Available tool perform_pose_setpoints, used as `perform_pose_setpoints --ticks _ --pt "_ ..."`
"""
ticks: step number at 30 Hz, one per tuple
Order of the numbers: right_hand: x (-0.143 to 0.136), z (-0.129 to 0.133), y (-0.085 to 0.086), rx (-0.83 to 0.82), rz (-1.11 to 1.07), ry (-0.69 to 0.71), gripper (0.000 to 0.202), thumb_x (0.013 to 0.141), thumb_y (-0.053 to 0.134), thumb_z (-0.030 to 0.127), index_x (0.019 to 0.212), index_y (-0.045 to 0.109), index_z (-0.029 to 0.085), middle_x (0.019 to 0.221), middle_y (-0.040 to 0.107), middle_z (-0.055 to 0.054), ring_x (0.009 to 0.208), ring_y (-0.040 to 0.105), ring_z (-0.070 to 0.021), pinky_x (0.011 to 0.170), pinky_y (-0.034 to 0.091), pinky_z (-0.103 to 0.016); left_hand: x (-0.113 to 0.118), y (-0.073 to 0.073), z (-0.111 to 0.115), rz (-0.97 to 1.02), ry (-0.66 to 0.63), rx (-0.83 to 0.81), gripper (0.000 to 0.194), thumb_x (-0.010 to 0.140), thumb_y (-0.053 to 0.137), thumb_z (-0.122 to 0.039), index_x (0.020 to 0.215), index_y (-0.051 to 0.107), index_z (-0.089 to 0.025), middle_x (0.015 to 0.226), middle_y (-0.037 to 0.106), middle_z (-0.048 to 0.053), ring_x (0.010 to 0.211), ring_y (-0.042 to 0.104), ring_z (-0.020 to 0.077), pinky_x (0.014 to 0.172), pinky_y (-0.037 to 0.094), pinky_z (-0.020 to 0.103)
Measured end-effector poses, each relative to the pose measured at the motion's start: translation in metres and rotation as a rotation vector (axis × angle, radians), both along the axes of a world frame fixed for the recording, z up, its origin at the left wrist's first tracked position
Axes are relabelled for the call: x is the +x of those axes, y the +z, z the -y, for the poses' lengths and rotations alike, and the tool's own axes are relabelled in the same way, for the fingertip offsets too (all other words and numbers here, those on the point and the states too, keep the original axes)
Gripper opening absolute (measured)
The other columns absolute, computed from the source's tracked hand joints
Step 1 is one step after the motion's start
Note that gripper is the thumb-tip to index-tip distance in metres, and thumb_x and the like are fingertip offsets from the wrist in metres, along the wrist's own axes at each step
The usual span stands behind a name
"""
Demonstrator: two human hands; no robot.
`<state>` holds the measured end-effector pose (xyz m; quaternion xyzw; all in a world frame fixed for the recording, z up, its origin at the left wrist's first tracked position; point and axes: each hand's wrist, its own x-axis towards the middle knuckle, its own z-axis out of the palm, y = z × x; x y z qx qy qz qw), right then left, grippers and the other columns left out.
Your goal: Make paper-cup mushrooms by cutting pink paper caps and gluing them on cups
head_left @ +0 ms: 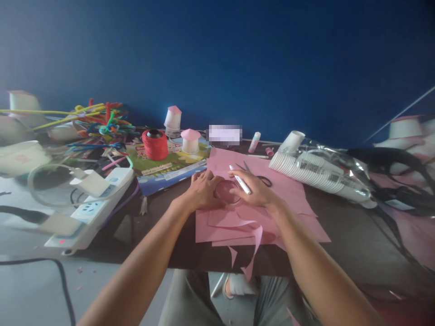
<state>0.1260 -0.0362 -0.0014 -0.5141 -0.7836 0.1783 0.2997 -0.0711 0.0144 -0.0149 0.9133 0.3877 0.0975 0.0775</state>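
Left hand (204,190) at clear ring (231,202), grip unclear; right hand (257,190) closed round white marker (242,182); pink paper (288,194) beneath

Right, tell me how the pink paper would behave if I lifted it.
The pink paper is probably light and rather floppy: a narrow cut strip curls and twists. The sheets may slide apart, since they overlap with edges out of line. Lifting could also shift or tip off the scissors lying on top.
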Motion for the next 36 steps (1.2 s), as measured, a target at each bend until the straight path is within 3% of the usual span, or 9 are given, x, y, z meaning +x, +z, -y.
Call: perform_pose_setpoints --ticks 12,22,29,31,33,36 --pt "-0.006 0.005 0.007 -0.106 0.114 0.016 0.059 0.073 0.063 0.039 0.127 0.043 0.026 0.125 0.053 -0.008 0.114 0.049 -0.0257 0.094 0.04 -0.043 0.0 0.0 0.0 0.004 -0.007 0.013 0.076 0.056 0.058 -0.069 0.117 0.048 -0.026 0.1 0.05 0.007 0.107 0.045 0.0279 0.093 0.028 0.044" --pt "0.002 0.009 0.01 -0.246 0.206 0.09 0.08 0.067 0.066 0.049 0.136 0.031 0.028 0.141 0.037 -0.007 0.126 0.038 -0.027 0.1 0.036 -0.042 -0.001 -0.002 -0.002 -0.014 -0.006 -0.001 0.076 0.054 0.064 -0.065 0.118 0.048 -0.027 0.103 0.051 0.007 0.107 0.045 0.0279 0.093 0.028 0.044" --pt "-0.002 0.012 0.015 -0.199 0.215 0.058 0.071 0.07 0.066 0.03 0.133 0.036 0.027 0.13 0.05 -0.008 0.114 0.051 -0.0258 0.09 0.044 -0.037 0.0 -0.001 -0.002 0.041 -0.023 -0.035 0.083 0.051 0.067 -0.064 0.121 0.048 -0.025 0.106 0.053 0.009 0.108 0.045 0.0304 0.095 0.028 0.048" --pt "-0.003 0.011 0.017 -0.202 0.217 0.059 0.069 0.07 0.065 0.027 0.133 0.036 0.026 0.126 0.053 -0.008 0.108 0.055 -0.0252 0.086 0.046 -0.035 -0.002 0.004 -0.005 0.145 0.003 -0.078 0.074 0.057 0.067 -0.06 0.119 0.051 -0.024 0.108 0.055 0.01 0.105 0.048 0.0291 0.093 0.031 0.047" --pt "-0.002 0.01 0.017 -0.215 0.221 0.059 0.069 0.068 0.066 0.027 0.132 0.038 0.027 0.124 0.055 -0.007 0.104 0.056 -0.0251 0.084 0.047 -0.035 -0.007 0.011 -0.01 0.378 0.085 -0.107 0.05 0.072 0.055 -0.054 0.11 0.056 -0.021 0.102 0.059 0.008 0.093 0.054 0.0228 0.087 0.038 0.04" --pt "0.0 0.008 0.016 -0.233 0.238 0.053 0.068 0.066 0.067 0.032 0.129 0.041 0.027 0.121 0.056 -0.006 0.099 0.058 -0.0251 0.081 0.047 -0.035 -0.014 0.021 -0.017 0.792 0.346 -0.037 0.035 0.087 0.034 -0.04 0.089 0.06 -0.017 0.078 0.06 0.003 0.071 0.055 0.0145 0.066 0.043 0.026"
